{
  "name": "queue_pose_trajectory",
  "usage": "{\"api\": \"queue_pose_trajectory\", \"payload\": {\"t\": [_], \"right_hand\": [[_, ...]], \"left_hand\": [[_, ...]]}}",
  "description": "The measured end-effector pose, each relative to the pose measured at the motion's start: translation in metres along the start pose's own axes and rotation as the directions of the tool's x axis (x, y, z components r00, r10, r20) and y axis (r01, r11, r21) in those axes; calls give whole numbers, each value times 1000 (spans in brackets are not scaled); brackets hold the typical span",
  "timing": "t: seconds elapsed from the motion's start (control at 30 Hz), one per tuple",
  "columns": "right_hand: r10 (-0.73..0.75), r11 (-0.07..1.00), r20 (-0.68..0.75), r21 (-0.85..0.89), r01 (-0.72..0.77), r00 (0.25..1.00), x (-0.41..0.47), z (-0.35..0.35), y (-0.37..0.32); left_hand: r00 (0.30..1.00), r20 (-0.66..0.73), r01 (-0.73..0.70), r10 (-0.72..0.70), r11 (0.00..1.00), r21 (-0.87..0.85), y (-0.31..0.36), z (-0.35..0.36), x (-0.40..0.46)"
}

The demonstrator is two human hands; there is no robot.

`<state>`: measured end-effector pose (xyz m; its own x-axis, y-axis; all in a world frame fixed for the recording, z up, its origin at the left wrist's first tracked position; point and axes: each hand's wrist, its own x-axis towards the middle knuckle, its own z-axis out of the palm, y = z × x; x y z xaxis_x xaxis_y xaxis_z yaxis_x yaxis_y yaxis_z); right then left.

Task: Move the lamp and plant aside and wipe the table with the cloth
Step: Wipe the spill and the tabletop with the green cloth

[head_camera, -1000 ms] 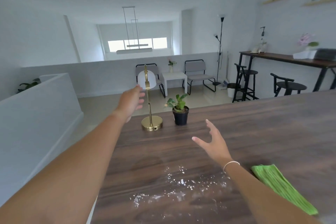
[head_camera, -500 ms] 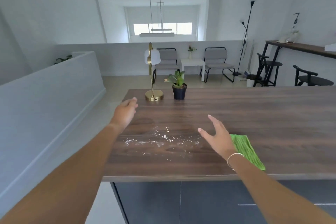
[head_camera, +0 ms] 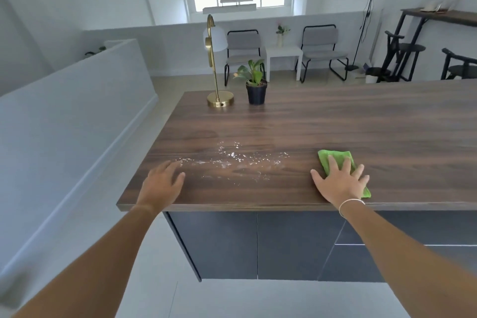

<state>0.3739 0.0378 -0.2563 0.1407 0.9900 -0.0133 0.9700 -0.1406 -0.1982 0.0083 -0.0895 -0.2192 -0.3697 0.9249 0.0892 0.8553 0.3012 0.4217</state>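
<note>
A gold lamp point(head_camera: 216, 80) with a white shade stands at the far left corner of the dark wooden table point(head_camera: 361, 131). Right beside it is a small plant point(head_camera: 255, 86) in a black pot. White crumbs or powder point(head_camera: 232, 160) are scattered on the near part of the tabletop. My left hand point(head_camera: 162, 184) rests flat near the front left edge, just left of the spill, holding nothing. My right hand point(head_camera: 340, 183) lies with spread fingers on top of the green cloth point(head_camera: 333, 159) near the front edge.
Dark cabinet fronts point(head_camera: 258, 242) sit below the tabletop. A low white wall point(head_camera: 77, 116) runs along the left. Beyond the table stand two grey chairs point(head_camera: 244, 49), a white side table point(head_camera: 284, 55) and black stools point(head_camera: 402, 54) at a high table.
My view has pulled back from the table. My left hand came back from the lamp and settled by the front edge. My right hand moved right onto the green cloth.
</note>
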Motion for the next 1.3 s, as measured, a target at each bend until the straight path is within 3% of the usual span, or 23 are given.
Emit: {"api": "queue_pose_trajectory", "payload": {"t": [0.13,0.27,0.53,0.73,0.87,0.97,1.07,1.17,1.23,1.3], "right_hand": [[76,997,-4,-7,-76,997,13,0,-9],[62,998,-22,-22,-63,998,18,5,-14],[-137,990,20,-25,138,990,18,8,-28],[-378,925,40,-29,379,925,8,4,-13],[-293,956,62,17,293,954,40,0,-8],[-257,966,63,32,255,964,62,6,-42],[-456,890,106,52,453,884,42,22,-110],[-685,727,138,61,684,716,-22,33,-150],[-761,647,130,93,757,635,-46,31,-132],[-791,611,103,98,786,603,-39,27,-94]], "left_hand": [[999,-19,37,-35,995,94,-22,6,0],[999,5,45,-46,990,135,-41,15,10],[999,-21,45,-42,982,185,-50,26,26],[999,-28,40,-35,981,190,-50,27,25],[999,-21,42,-39,980,196,-50,27,25],[999,-32,43,-37,979,200,-51,28,25],[999,-41,37,-29,978,206,-51,27,26],[999,-31,37,-31,975,218,-51,27,26],[999,-28,40,-35,976,212,-50,26,25],[999,-25,46,-42,977,208,-50,26,25]]}}
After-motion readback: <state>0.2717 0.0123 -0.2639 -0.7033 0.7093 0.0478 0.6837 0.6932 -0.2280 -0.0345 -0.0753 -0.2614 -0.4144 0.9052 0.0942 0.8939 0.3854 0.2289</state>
